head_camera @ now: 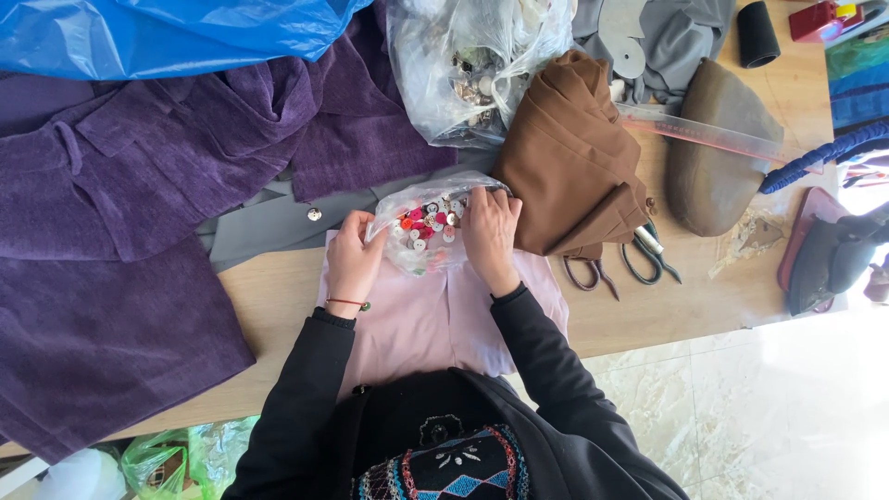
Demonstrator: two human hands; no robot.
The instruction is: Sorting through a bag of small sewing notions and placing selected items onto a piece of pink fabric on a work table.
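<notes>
A small clear plastic bag (pixel 428 227) full of mixed buttons, red, pink, white and orange among them, lies on a pale pink garment (pixel 435 319) spread at the near edge of the wooden bench (pixel 648 315). The left hand (pixel 354 255) pinches the bag's left edge, fingers curled closed on the plastic. The right hand (pixel 491 233) rests on the bag's right side with its fingers bent down onto the plastic and tucked at its mouth; whether it grips the bag or only presses on it cannot be told. The bag thus sits between the two hands, touching both. Just behind it lies a grey garment (pixel 269 222) bearing one pale button (pixel 315 214), and beyond that a larger clear bag (pixel 468 69) holding more buttons and metal fittings. To the right, touching the right hand's side, is a folded brown cloth (pixel 569 157), with dark scissors (pixel 639 259) just beside its lower corner. Purple corded fabric (pixel 130 204) covers the bench's left part, under a blue plastic sheet (pixel 176 32).
</notes>
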